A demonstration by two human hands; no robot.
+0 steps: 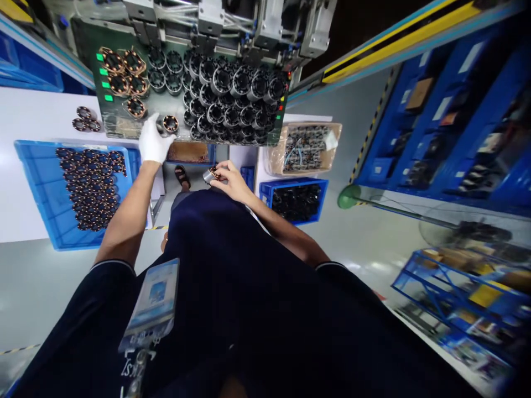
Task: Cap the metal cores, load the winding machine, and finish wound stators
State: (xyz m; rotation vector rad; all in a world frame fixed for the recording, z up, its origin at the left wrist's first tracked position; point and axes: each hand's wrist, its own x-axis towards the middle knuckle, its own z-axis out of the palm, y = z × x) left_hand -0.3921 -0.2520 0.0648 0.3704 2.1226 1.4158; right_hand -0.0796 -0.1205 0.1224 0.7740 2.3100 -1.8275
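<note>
My left hand [152, 142], in a white glove, is at the front edge of the green work surface [120, 126]. Its fingers and thumb curve round a motor stator [170, 123] with copper windings. Bare and lower down, my right hand [232, 181] grips a silvery ring-shaped motor part [211, 174] in front of my body. Copper shows at that part's rim; the fingers cover some of it. Copper-wound stators [135, 107] stand in a group at the surface's left. Dark-topped metal motor housings [224, 80] fill its right side in close rows.
Machine clamps [209, 19] overhang the back of the surface. A blue tray [37, 182] of copper-wound stators lies left, near three loose ones [85, 119]. To the right are a lined carton [274, 149] and a blue bin [265, 192] of dark parts.
</note>
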